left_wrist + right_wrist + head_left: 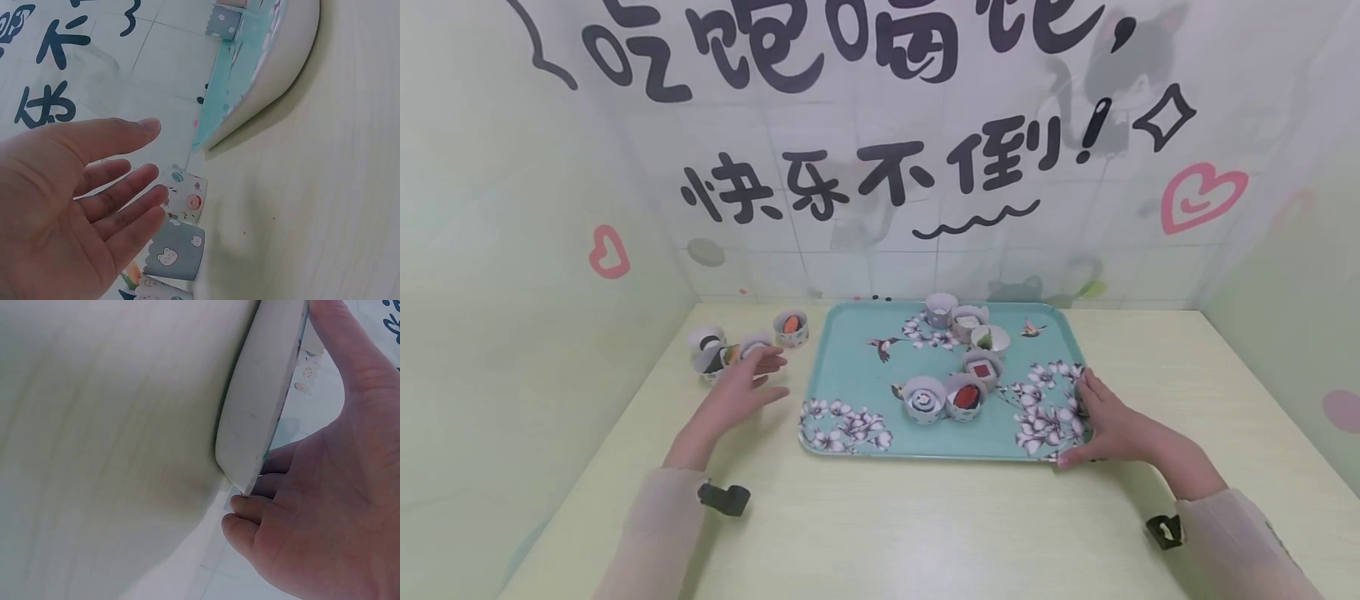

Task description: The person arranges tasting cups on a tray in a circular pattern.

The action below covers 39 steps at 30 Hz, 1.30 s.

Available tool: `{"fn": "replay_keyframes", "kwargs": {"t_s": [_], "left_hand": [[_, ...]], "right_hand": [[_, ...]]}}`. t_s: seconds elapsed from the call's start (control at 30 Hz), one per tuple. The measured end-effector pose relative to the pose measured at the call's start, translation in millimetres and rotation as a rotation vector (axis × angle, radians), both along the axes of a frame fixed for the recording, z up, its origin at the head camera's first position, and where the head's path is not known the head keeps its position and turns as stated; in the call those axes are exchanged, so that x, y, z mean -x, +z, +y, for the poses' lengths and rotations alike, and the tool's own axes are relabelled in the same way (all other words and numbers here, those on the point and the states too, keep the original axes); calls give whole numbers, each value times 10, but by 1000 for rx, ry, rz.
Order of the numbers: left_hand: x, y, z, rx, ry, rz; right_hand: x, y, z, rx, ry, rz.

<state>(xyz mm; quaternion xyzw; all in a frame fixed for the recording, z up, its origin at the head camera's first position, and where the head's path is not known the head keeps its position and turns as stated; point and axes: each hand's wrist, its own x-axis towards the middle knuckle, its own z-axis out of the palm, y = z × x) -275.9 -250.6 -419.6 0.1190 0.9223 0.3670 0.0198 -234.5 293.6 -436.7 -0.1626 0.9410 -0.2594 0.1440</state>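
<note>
My left hand (741,396) is held with its fingers extended beside several small paper cups (707,340) left of the tray. In the left wrist view its fingers partly cover a printed cup (195,203) and a grey cup with bear faces (181,253); the palm looks bare. A cup with an orange-red filling (791,327) stands apart, nearer the tray. My right hand (1116,429) holds the near right corner of a turquoise flowered tray (850,350), thumb on the front rim and fingers along the right side. The right wrist view shows the fingers against the tray's pale outer wall (262,394).
Several filled paper cups form a curved row on the tray, from a cup at the back rim (941,311) to a cup with a white swirl (923,400) and a cup with a red filling (966,397). Behind the pale table (910,525) stands a printed wall (865,267).
</note>
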Motion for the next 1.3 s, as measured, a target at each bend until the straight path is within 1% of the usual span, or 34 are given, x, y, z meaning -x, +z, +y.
{"fn": "replay_keyframes", "kwargs": {"t_s": [0.17,0.43,0.67,0.77,0.93,1.13,1.3], "left_hand": [[-13,13,-112,-36,23,24],[-35,72,-288,-50,114,68],[-42,132,-425,-70,201,138],[-39,139,-482,-80,231,153],[-28,130,-572,-77,287,134],[4,73,-660,-63,349,115],[21,28,-709,-59,410,68]], "right_hand": [[-4,4,3,2,0,0],[-8,16,8,6,2,-5],[-1,18,7,-1,4,5],[0,18,7,-7,5,9],[-3,20,7,-2,3,4],[-9,22,5,0,1,-1],[-13,25,-3,-7,6,5]]}}
